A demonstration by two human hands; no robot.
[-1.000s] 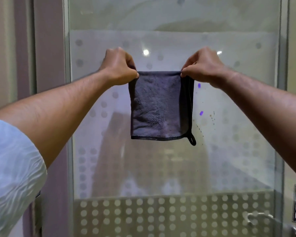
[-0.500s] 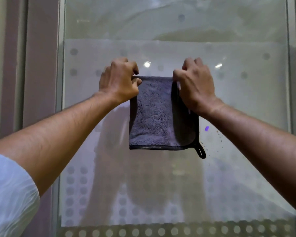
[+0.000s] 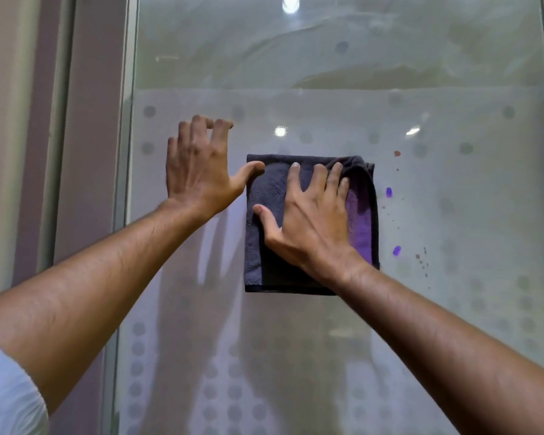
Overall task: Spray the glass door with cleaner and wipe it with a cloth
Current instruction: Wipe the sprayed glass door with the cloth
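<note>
Right hand (image 3: 308,227) flat on cloth (image 3: 264,246), fingers spread and straight, pinning it to door (image 3: 421,309), not clutching it. Left hand (image 3: 198,174) also uncurled, grasping nothing, thumb tip just touching cloth's upper-left corner, fingertips bent against glass. Cloth folded, long axis vertical, mid-pane. Purple and brown spots (image 3: 388,192) just right of cloth edge, so likely next: wipe rightward, right hand nearer. Sprayer out of frame.

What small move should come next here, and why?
Probably slide the right hand, pressing the folded grey cloth flat on the glass door, rightward over the purple spots beside it. The left hand only touches the cloth's edge with its thumb.
</note>
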